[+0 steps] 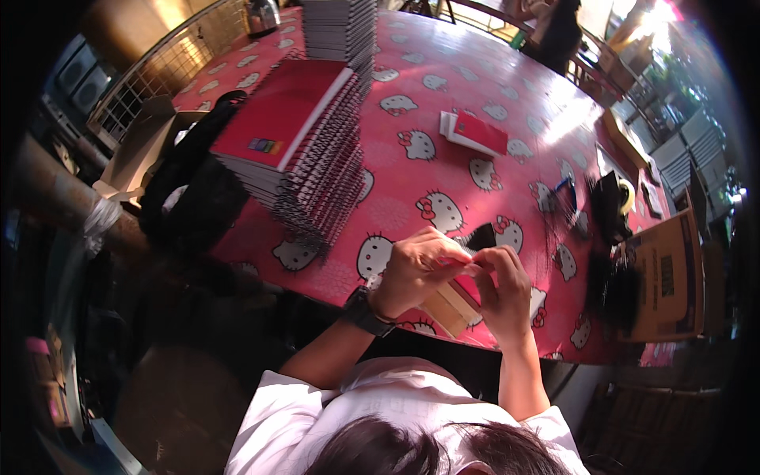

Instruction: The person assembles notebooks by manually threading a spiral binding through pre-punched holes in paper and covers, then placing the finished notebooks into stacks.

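My left hand [416, 269], with a dark band on its wrist, and my right hand [505, 291] meet close together above the near edge of the table. Both are closed, fingertips pinched against each other. Whatever sits between the fingertips is too small or hidden to name. Beneath my hands lies a tan, block-like piece [450, 310], partly covered by them. Just beyond the fingertips a black object [481, 236] shows, its kind unclear. To the left stands a tall stack of spiral-bound notebooks [281, 119] with a red cover on top.
Another notebook stack [336, 28] rises behind the first. Small red-and-white booklets [475, 133] lie mid-table on the pink patterned cloth [412, 87]. Thin dark strands [558, 210] spread at the right, near a tape roll [626, 196] and a cardboard box [665, 277]. A dark bag [186, 190] hangs at left.
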The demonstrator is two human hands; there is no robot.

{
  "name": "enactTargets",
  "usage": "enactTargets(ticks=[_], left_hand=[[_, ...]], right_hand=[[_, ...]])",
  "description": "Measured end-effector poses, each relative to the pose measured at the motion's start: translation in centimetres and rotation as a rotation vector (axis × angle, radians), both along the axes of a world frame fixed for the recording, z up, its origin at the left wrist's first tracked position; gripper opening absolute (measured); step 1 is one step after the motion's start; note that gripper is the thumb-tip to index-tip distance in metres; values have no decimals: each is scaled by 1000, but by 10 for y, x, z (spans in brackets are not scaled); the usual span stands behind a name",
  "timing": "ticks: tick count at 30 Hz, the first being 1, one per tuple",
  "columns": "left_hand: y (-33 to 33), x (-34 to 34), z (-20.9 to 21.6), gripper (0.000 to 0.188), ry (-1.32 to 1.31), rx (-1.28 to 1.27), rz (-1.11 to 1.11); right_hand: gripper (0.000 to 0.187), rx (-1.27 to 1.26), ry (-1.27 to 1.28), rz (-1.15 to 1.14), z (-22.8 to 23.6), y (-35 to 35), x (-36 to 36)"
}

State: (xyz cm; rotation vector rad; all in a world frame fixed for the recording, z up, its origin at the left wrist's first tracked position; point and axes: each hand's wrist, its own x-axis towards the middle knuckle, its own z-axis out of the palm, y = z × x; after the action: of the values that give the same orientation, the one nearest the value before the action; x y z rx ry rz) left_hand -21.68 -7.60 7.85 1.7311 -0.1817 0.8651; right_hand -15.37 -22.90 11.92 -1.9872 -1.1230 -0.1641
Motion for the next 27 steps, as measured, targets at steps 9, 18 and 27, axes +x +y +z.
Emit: enactTargets(ticks=[9,18,27], left_hand=[[12,-24,39,78,-43,96,259],[93,-97,155,29,-146,-219,573],[150,-69,107,39,-95,-102,716]], right_hand=[[13,244,171,245,56,17,9],[12,661,249,471,141,166,40],[25,674,431,396,51,263,46]])
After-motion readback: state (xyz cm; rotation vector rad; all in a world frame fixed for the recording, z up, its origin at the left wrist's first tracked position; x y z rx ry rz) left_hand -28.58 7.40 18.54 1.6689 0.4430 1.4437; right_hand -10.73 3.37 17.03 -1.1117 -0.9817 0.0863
